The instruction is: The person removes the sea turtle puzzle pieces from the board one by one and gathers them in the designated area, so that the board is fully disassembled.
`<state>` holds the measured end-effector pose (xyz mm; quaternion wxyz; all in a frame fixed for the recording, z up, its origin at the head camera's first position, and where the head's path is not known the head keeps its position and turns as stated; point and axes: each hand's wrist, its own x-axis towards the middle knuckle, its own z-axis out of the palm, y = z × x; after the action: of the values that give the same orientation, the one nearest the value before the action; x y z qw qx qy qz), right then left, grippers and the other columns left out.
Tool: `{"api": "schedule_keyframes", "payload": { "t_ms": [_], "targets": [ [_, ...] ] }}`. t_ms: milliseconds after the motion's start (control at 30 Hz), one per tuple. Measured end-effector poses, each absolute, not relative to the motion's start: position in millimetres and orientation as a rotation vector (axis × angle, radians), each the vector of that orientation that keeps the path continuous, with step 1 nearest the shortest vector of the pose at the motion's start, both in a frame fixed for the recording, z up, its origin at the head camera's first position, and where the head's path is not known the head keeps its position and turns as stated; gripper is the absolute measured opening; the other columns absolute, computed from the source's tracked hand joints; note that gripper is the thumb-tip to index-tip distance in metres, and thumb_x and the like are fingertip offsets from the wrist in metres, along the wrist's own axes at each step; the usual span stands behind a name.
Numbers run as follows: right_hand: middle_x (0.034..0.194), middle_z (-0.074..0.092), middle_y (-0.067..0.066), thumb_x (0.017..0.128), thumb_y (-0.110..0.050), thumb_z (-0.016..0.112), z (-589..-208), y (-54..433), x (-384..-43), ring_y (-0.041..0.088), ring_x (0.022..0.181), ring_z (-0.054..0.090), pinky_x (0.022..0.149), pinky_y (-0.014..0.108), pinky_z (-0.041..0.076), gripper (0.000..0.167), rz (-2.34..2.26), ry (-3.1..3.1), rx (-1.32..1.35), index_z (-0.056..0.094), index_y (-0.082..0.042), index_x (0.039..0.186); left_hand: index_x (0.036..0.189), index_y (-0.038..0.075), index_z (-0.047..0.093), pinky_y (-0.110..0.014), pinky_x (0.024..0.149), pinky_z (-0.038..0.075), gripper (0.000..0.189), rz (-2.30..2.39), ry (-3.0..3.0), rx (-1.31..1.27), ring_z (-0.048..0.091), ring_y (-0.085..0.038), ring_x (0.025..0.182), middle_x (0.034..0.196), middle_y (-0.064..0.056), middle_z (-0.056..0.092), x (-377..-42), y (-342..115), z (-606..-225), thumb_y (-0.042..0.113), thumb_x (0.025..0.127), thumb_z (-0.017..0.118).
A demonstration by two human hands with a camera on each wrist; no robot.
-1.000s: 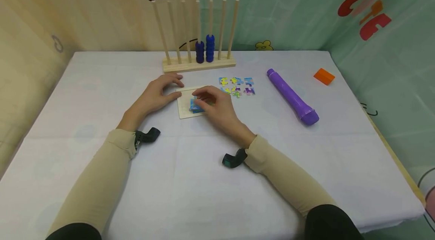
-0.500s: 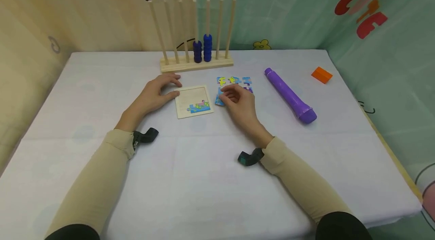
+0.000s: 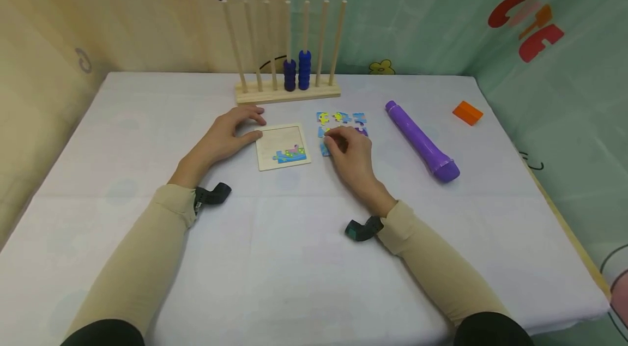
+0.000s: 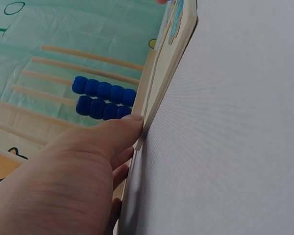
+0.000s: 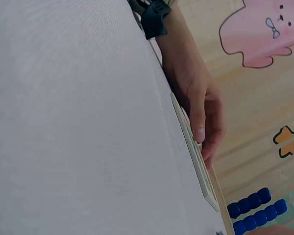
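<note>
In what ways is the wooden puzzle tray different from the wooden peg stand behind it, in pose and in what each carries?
Pose: the puzzle tray lies flat, while the peg stand has tall rods rising up.
Load: the puzzle tray holds some puzzle pieces toward its near right corner; the peg stand carries blue beads on two rods.
Both are pale wood and rest on the white cloth.

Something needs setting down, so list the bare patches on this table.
Bare: cloth between purple toy and orange block; front cloth between the sleeves. Crowded: from left hand across puzzle frame to right hand over the loose pieces, before the peg rack.
</note>
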<state>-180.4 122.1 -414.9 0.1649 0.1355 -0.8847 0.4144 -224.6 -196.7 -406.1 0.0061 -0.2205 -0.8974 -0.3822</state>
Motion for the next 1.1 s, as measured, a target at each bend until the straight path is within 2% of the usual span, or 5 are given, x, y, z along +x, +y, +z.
{"api": "schedule_keyframes", "payload": {
  "t_ms": [167,400,767,933,1100],
  "targets": [
    [0.097,0.074,0.008,0.101,-0.013,0.071,-414.3,120.7,-179.7,0.02,0.082,0.063,0.072,0.029,0.048,0.013,1.159,-2.476,0.401,0.077,-0.006,0.11,0.125,0.011,0.07,-0.056,0.13,0.023,0.025,-1.181,-2.813,-0.688,0.037,-0.032,0.155,0.157,-0.009,0.054,-224.1,-197.3,-405.1,0.016,0.1,0.073],
    [0.111,0.075,0.009,0.1,-0.012,0.072,-413.1,112.8,-177.4,0.022,0.1,0.067,0.088,0.036,0.057,0.019,1.181,-2.433,0.677,0.074,-0.005,0.117,0.124,0.01,0.07,-0.056,0.13,0.023,0.025,-1.181,-2.813,-0.683,0.037,-0.032,0.155,0.157,-0.01,0.055,-223.2,-199.0,-404.4,0.015,0.1,0.073],
    [0.123,0.073,0.004,0.094,-0.02,0.08,-412.9,92.7,-171.5,0.02,0.113,0.059,0.099,0.035,0.05,0.039,1.178,-2.508,0.967,0.069,-0.009,0.13,0.124,0.01,0.07,-0.056,0.13,0.024,0.025,-1.183,-2.798,-0.701,0.038,-0.033,0.155,0.156,-0.01,0.055,-225.7,-199.4,-405.5,0.016,0.1,0.073],
    [0.123,0.072,0.003,0.095,-0.026,0.081,-413.2,80.6,-171.2,0.018,0.112,0.057,0.098,0.034,0.05,0.044,1.138,-2.557,1.041,0.068,-0.009,0.133,0.124,0.01,0.07,-0.056,0.129,0.024,0.024,-1.194,-2.795,-0.707,0.038,-0.033,0.154,0.156,-0.01,0.056,-225.8,-199.2,-406.3,0.015,0.1,0.073],
    [0.122,0.07,0.003,0.094,-0.025,0.082,-411.3,74.6,-171.7,0.018,0.109,0.055,0.097,0.033,0.048,0.044,1.096,-2.614,1.044,0.067,-0.009,0.133,0.124,0.01,0.07,-0.056,0.13,0.024,0.025,-1.192,-2.797,-0.713,0.038,-0.032,0.155,0.156,-0.01,0.055,-226.7,-196.7,-407.0,0.017,0.1,0.073]
  ]
}}
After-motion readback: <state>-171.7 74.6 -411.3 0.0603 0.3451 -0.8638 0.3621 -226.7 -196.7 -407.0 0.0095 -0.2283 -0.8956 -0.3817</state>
